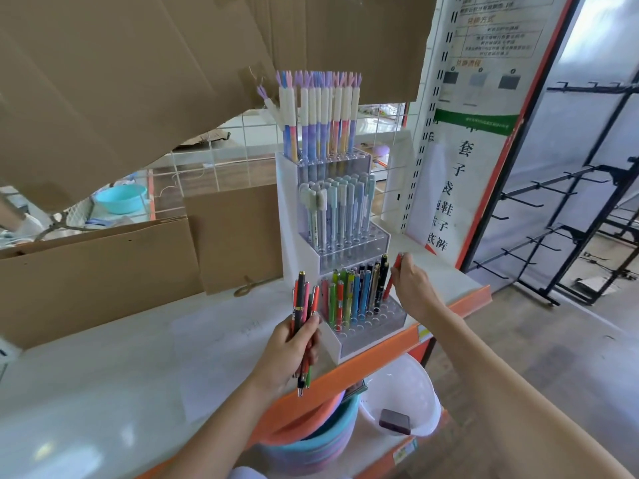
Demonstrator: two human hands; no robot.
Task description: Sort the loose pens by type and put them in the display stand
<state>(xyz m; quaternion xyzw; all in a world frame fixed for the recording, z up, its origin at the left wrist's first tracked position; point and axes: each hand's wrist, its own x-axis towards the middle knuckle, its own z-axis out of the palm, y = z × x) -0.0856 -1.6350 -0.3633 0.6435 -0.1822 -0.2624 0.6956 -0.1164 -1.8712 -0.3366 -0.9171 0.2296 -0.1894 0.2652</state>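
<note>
a person stocks a three-tier acrylic display stand (345,344) on a shelf top (103,375). the right hand (413,288), at three o'clock of the bottom tier, pinches a red pen (393,276) upright, tip down over the rear holes, apparently to seat it beside the black pen (382,278) there. the left hand (288,350), at nine o'clock of that tier, is curled round a bundle of loose pens (304,326), held upright within reach as stock. the front holes of the bottom tier stand unfilled; the upper tiers carry pastel capped pens (337,205) and rabbit-ear pens (321,108), so sorting looks well advanced.
</note>
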